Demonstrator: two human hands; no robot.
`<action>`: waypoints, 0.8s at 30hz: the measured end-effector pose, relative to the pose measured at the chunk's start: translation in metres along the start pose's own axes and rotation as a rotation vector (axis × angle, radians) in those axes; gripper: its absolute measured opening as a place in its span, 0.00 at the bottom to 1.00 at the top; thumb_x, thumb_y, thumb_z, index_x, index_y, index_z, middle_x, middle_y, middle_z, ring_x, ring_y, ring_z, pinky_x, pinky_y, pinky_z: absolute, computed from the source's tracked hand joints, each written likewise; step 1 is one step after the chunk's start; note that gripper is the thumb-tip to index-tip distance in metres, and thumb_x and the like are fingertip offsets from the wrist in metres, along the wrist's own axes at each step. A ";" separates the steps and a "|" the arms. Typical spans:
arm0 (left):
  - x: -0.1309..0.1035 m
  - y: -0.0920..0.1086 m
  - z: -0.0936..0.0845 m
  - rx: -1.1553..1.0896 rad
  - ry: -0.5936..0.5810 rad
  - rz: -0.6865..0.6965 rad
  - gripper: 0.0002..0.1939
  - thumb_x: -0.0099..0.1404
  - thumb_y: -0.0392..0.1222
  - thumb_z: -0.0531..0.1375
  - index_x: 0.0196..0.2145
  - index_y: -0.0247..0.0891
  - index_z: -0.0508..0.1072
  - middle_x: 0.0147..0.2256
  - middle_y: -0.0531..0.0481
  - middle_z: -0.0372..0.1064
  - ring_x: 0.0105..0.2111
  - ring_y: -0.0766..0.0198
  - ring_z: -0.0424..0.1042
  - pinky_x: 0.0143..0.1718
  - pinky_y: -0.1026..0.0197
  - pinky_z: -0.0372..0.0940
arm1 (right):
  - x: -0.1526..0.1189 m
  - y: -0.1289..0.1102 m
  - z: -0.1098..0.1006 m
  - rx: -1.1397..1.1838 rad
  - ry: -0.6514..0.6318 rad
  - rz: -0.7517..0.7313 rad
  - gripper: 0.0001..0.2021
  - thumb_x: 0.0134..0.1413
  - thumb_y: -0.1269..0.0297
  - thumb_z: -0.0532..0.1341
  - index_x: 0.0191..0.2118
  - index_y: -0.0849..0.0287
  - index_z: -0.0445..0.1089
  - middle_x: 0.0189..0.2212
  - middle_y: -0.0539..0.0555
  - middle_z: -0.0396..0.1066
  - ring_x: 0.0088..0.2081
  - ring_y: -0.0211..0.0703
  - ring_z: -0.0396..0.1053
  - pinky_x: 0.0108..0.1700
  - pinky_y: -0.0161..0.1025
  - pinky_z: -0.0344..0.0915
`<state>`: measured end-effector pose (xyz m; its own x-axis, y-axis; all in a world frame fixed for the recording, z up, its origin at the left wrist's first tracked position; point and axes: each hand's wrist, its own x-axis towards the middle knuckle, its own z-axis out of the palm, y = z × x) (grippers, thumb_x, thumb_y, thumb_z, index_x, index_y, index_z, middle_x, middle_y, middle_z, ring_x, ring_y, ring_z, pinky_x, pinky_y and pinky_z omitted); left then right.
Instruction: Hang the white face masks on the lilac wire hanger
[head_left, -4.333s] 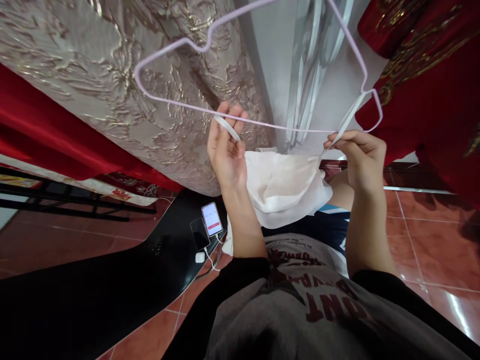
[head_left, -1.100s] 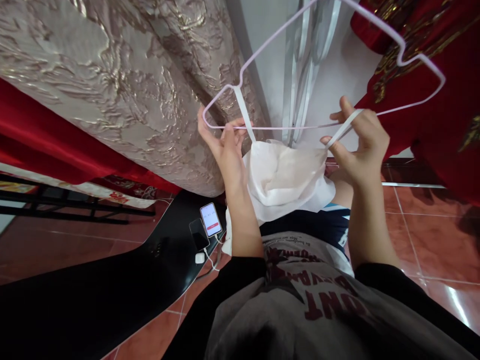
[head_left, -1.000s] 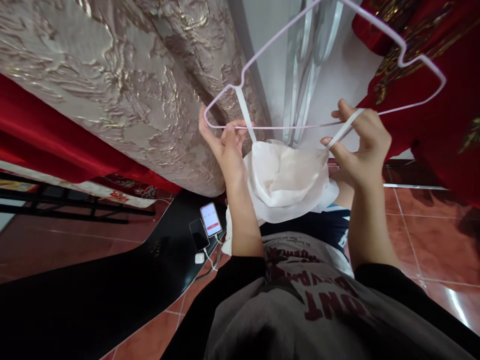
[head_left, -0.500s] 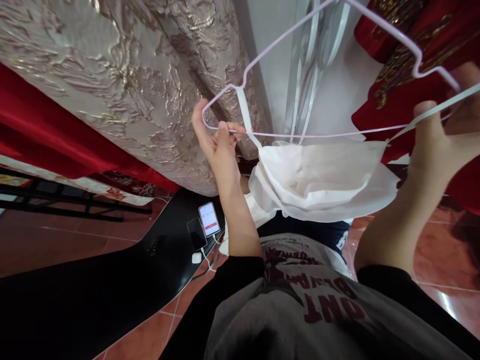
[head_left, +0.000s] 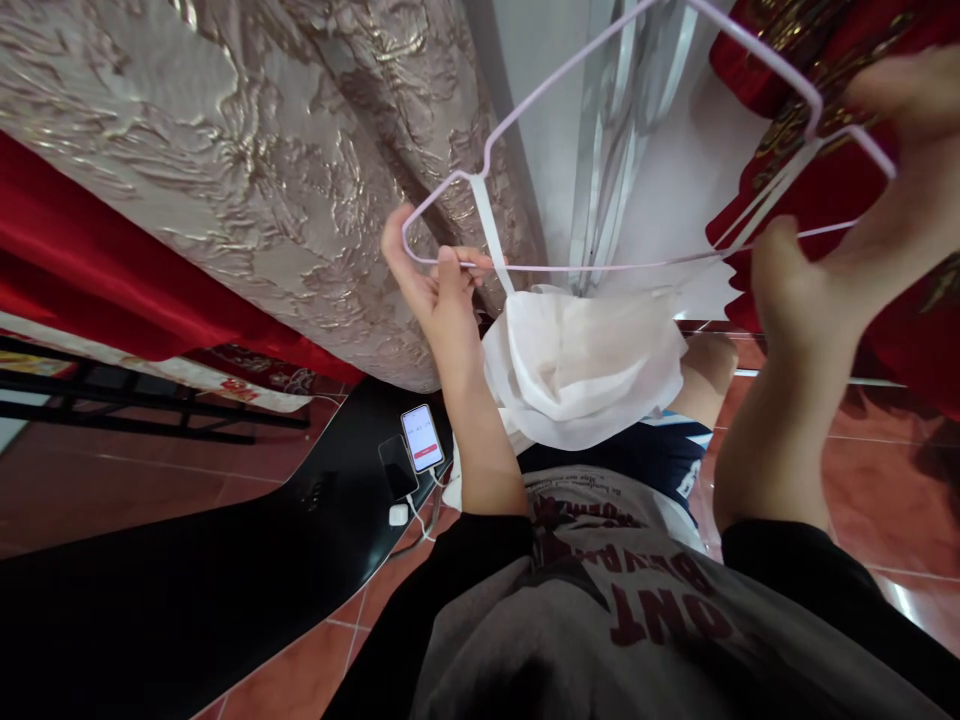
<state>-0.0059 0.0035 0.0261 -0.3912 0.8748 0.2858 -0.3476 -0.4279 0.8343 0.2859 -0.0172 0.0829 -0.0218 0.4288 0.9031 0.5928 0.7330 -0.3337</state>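
Note:
A thin pale-pink hanger point(head_left: 570, 85) is held up in front of me, its top beyond the upper edge. My left hand point(head_left: 442, 280) is closed around its left corner, thumb and fingers on the lower bar. From the hanger hangs a white garment point(head_left: 585, 350) of thin cloth. One of its straps point(head_left: 489, 225) loops over the left notch, the other strap point(head_left: 776, 190) over the right notch. My right hand point(head_left: 832, 230), partly blurred, is at the hanger's right end and covers that corner. Its thumb and fingers are spread apart.
Left of the hanger falls a shiny beige embossed cloth point(head_left: 247, 170), with red fabric point(head_left: 90, 270) beside it. Gold-trimmed red cloth point(head_left: 795, 110) is at the right. Two phones, one with a lit screen point(head_left: 422, 437), and a white case lie on a black surface point(head_left: 187, 590).
My right hand has let go of the right strap, which now sits over the hanger's right notch. The garment's right side has swung left and lower. My left hand stays put.

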 end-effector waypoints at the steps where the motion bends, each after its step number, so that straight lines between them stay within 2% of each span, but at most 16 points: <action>1: -0.002 -0.001 0.001 0.002 0.005 0.000 0.22 0.87 0.41 0.58 0.72 0.57 0.60 0.30 0.56 0.74 0.42 0.57 0.80 0.48 0.54 0.69 | -0.007 -0.002 0.008 0.014 -0.026 -0.071 0.23 0.67 0.55 0.67 0.65 0.49 0.79 0.58 0.61 0.79 0.64 0.64 0.74 0.70 0.62 0.67; 3: -0.006 -0.007 0.004 0.020 0.038 0.011 0.24 0.87 0.44 0.58 0.74 0.60 0.60 0.32 0.55 0.76 0.43 0.57 0.81 0.49 0.54 0.71 | -0.023 -0.004 0.026 0.019 -0.207 -0.091 0.19 0.69 0.57 0.66 0.62 0.47 0.81 0.52 0.58 0.84 0.54 0.59 0.80 0.61 0.59 0.73; 4: -0.008 -0.011 0.005 0.032 0.064 0.015 0.25 0.87 0.47 0.60 0.75 0.62 0.60 0.35 0.55 0.78 0.46 0.57 0.82 0.51 0.54 0.72 | -0.032 -0.004 0.036 0.016 -0.344 -0.016 0.18 0.70 0.57 0.66 0.61 0.46 0.81 0.51 0.56 0.85 0.51 0.57 0.81 0.60 0.59 0.74; 6: -0.013 -0.020 0.007 0.046 0.110 -0.002 0.26 0.85 0.53 0.62 0.74 0.61 0.61 0.43 0.52 0.82 0.51 0.55 0.83 0.56 0.53 0.74 | -0.047 -0.004 0.054 -0.043 -0.456 0.099 0.18 0.70 0.56 0.65 0.61 0.46 0.81 0.49 0.54 0.85 0.49 0.56 0.80 0.62 0.62 0.72; 8: -0.017 -0.028 0.006 0.057 0.093 -0.049 0.20 0.83 0.54 0.65 0.66 0.53 0.69 0.48 0.49 0.83 0.53 0.54 0.84 0.59 0.52 0.75 | -0.060 -0.004 0.067 -0.098 -0.410 0.157 0.18 0.70 0.56 0.64 0.61 0.46 0.80 0.50 0.54 0.85 0.51 0.56 0.78 0.67 0.66 0.67; 11: -0.023 -0.027 0.000 0.128 -0.094 -0.099 0.10 0.79 0.51 0.69 0.46 0.44 0.78 0.46 0.46 0.84 0.53 0.53 0.84 0.60 0.53 0.75 | -0.069 -0.006 0.075 -0.090 -0.343 0.201 0.17 0.72 0.57 0.63 0.61 0.45 0.81 0.53 0.54 0.84 0.53 0.56 0.77 0.70 0.66 0.63; 14: -0.029 -0.005 -0.009 0.221 -0.265 -0.094 0.13 0.79 0.52 0.69 0.38 0.42 0.82 0.44 0.45 0.83 0.50 0.52 0.83 0.58 0.52 0.75 | -0.068 -0.010 0.073 -0.056 -0.327 0.219 0.14 0.73 0.58 0.62 0.57 0.44 0.82 0.51 0.53 0.85 0.52 0.55 0.77 0.71 0.67 0.62; 19: -0.034 0.052 -0.017 0.358 -0.379 -0.097 0.20 0.77 0.61 0.69 0.38 0.43 0.87 0.40 0.42 0.82 0.42 0.51 0.81 0.50 0.51 0.76 | -0.058 -0.010 0.062 -0.037 -0.334 0.234 0.12 0.74 0.56 0.63 0.53 0.44 0.84 0.46 0.51 0.86 0.48 0.52 0.78 0.67 0.62 0.65; 21: -0.029 0.069 -0.014 0.282 -0.391 -0.074 0.18 0.78 0.61 0.68 0.41 0.47 0.88 0.42 0.43 0.83 0.44 0.49 0.81 0.45 0.51 0.76 | -0.055 -0.010 0.057 -0.031 -0.347 0.230 0.12 0.74 0.54 0.63 0.52 0.43 0.84 0.44 0.51 0.86 0.46 0.51 0.78 0.65 0.61 0.65; 24: -0.013 0.082 -0.008 0.105 -0.337 -0.004 0.15 0.78 0.60 0.65 0.47 0.53 0.89 0.53 0.48 0.84 0.58 0.46 0.80 0.45 0.51 0.79 | -0.053 -0.010 0.051 -0.009 -0.351 0.217 0.12 0.74 0.52 0.63 0.53 0.43 0.84 0.46 0.50 0.86 0.47 0.51 0.79 0.66 0.61 0.65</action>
<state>-0.0357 -0.0449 0.0870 -0.0805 0.9096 0.4077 -0.2523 -0.4143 0.8745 0.2400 -0.0205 0.0247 -0.1682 0.7282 0.6644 0.6212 0.6016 -0.5021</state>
